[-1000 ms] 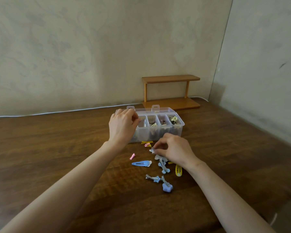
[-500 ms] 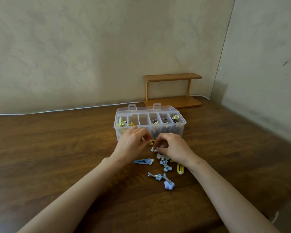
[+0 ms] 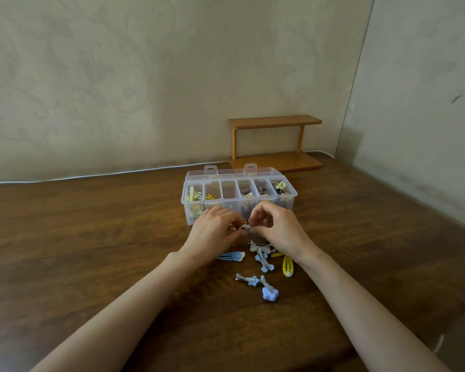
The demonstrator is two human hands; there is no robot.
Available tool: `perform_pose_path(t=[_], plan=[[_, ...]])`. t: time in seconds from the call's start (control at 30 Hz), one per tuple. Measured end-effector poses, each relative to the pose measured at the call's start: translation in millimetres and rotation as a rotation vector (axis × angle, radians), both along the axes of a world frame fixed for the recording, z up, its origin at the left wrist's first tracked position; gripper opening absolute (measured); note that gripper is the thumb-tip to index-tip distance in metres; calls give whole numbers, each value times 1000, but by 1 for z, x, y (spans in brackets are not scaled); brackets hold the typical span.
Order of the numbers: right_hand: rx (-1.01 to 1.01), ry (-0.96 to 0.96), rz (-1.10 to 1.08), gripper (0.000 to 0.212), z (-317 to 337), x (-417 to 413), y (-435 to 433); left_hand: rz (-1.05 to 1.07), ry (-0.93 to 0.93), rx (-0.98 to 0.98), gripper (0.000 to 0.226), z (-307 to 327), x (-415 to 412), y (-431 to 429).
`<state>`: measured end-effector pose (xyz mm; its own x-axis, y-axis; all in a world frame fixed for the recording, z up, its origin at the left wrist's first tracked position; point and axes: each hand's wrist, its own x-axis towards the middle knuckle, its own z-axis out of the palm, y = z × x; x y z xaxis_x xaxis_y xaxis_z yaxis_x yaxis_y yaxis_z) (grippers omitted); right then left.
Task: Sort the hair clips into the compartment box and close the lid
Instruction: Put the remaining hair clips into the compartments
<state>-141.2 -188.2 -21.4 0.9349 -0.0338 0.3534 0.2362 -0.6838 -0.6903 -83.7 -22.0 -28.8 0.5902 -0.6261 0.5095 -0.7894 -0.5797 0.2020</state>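
A clear compartment box (image 3: 289, 203) stands open on the wooden table, its lid (image 3: 232, 173) folded back, with clips in several compartments. Just in front of it my left hand (image 3: 212, 233) and my right hand (image 3: 278, 229) meet, and both pinch a small white-and-metal hair clip (image 3: 245, 227) between their fingertips. Loose clips lie below the hands: a blue snap clip (image 3: 231, 256), a white bow clip (image 3: 259, 247), a blue clip (image 3: 265, 263), a yellow snap clip (image 3: 287, 265), a grey-blue clip (image 3: 249, 279) and a lilac flower clip (image 3: 269, 293).
A small two-tier wooden shelf (image 3: 275, 142) stands at the back against the wall, behind the box. A white cable (image 3: 91, 176) runs along the table's far edge. The table (image 3: 78, 237) meets a wall on the right.
My left hand came down from the box's left end to the pile. Both hands now pinch one small clip, lifted slightly in front of the box.
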Motion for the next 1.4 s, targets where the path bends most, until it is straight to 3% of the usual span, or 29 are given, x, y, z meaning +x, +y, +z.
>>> perform_pose_path(t=[0.17,0.4,0.57,0.73,1.03,1.4], plan=[[-2,-47,-133,26,1,1,-5,38,-58,-147,14,8,1,3],[-181,204,31,6,5,-4,-11,243,-144,-344,14,32,19,8],[-233,197,13,11,5,-4,-10,409,-115,-205,18,48,40,0],[-255,215,38,12,5,-4,-10,385,-59,-104,27,40,49,-10],[-323,178,39,8,4,-3,-9,322,-162,-208,19,32,33,4],[-446,42,-21,10,-3,0,-6,-100,13,12,12,7,11,2]])
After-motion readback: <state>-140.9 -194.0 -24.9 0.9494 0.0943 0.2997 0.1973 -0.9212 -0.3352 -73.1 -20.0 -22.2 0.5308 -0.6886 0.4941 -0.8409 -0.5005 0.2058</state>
